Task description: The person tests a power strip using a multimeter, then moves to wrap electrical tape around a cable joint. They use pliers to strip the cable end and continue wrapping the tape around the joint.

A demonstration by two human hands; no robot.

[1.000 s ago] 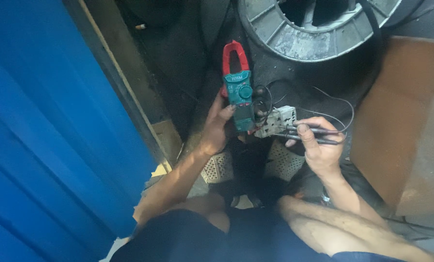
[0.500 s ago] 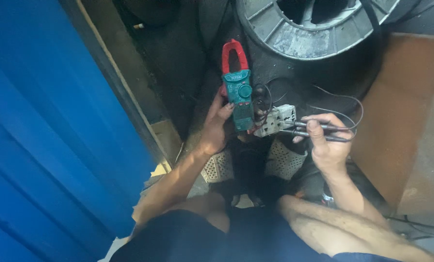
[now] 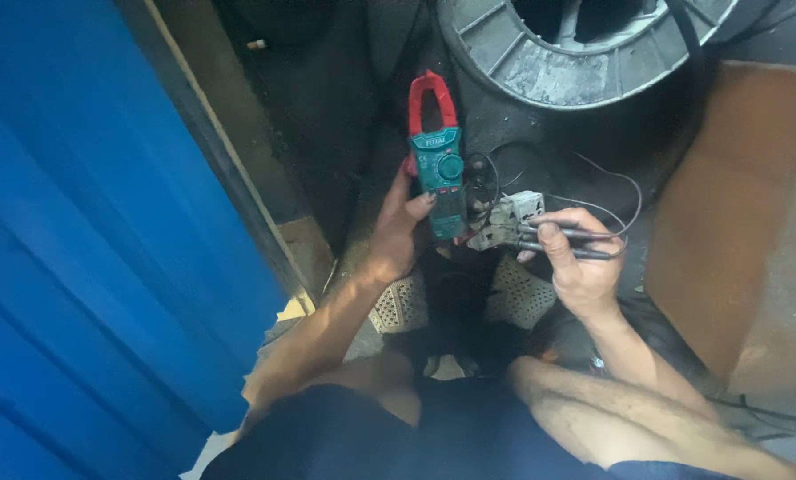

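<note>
My left hand [image 3: 400, 231] grips a teal clamp meter [image 3: 438, 169] with red jaws, held upright with its dial facing me. My right hand [image 3: 576, 262] pinches two thin dark test probes [image 3: 576, 242] side by side, their tips resting on a small whitish electrical part [image 3: 509, 222] just right of the meter. Thin black leads [image 3: 611, 182] loop from the probes back toward the meter. Both hands hover above my knees over a dark floor.
A large grey metal spool [image 3: 585, 62] lies at the top. A blue corrugated panel [image 3: 87, 240] fills the left side, and a brown board [image 3: 727, 204] stands at the right. Perforated pale sandals [image 3: 398, 302] sit below the hands.
The hands, the meter and the probes keep nearly the same pose; the right hand has shifted slightly with the probes on the small part.
</note>
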